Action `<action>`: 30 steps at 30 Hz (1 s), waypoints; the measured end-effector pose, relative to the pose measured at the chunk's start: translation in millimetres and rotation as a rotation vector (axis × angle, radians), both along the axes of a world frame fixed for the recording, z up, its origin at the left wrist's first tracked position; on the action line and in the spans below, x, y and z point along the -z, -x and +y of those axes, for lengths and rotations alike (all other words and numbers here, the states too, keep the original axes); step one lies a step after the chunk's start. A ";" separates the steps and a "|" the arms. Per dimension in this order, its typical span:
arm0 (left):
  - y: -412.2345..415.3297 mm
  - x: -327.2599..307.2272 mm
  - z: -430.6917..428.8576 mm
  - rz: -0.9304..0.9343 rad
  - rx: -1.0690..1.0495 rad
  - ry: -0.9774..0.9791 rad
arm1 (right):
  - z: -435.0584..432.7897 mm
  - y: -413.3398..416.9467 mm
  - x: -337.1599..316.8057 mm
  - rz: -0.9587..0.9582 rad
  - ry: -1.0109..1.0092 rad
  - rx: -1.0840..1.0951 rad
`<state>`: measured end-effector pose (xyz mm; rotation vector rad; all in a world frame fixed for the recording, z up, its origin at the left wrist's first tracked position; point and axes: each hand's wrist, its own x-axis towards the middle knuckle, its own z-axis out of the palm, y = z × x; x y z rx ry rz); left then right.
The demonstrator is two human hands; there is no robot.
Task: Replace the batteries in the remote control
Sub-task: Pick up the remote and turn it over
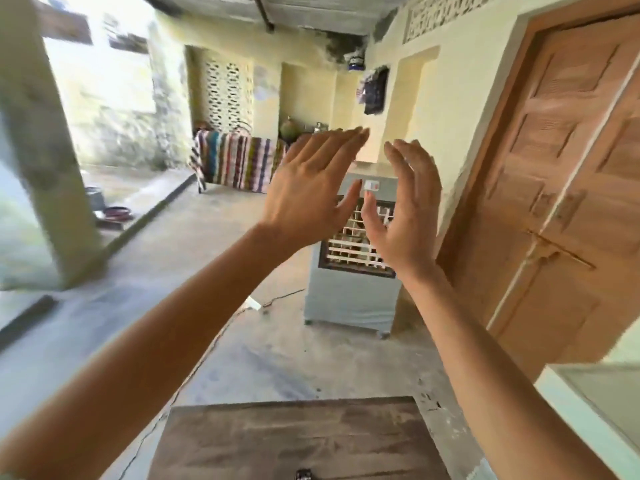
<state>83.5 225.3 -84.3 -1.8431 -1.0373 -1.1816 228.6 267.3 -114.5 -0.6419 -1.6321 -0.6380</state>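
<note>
The fingers (332, 147) of the left hand (308, 195) are stretched out flat and held close together, and nothing is held by them. The fingers of the right hand (405, 216) are spread and slightly curved – also empty. Both hands are raised in the air, near each other but apart, with the 2 thumbs almost meeting.

The remote control cannot be identified with certainty. Only a small dark object (304, 474) is seen at the bottom edge, lying on the wooden table (277, 438), and it is cut off by the frame. The hands are held well above and beyond this table.

Behind the hands a grey air cooler (349, 296) is placed on the concrete floor (194, 244), just beside a wooden door (561, 168). Farther back, a striped cloth (239, 161) is seen against the yellow wall (460, 98).
</note>
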 end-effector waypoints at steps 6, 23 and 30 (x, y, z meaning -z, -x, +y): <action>4.0 37.5 -14.0 -0.008 -0.038 0.073 | -5.3 6.3 31.2 0.012 0.042 -0.097; -25.0 387.6 -59.7 -0.092 -0.101 0.485 | -59.3 -21.3 377.2 -0.022 0.411 -0.186; -47.9 479.5 -122.3 -0.138 -0.111 0.694 | -127.5 -45.4 483.6 -0.061 0.609 -0.195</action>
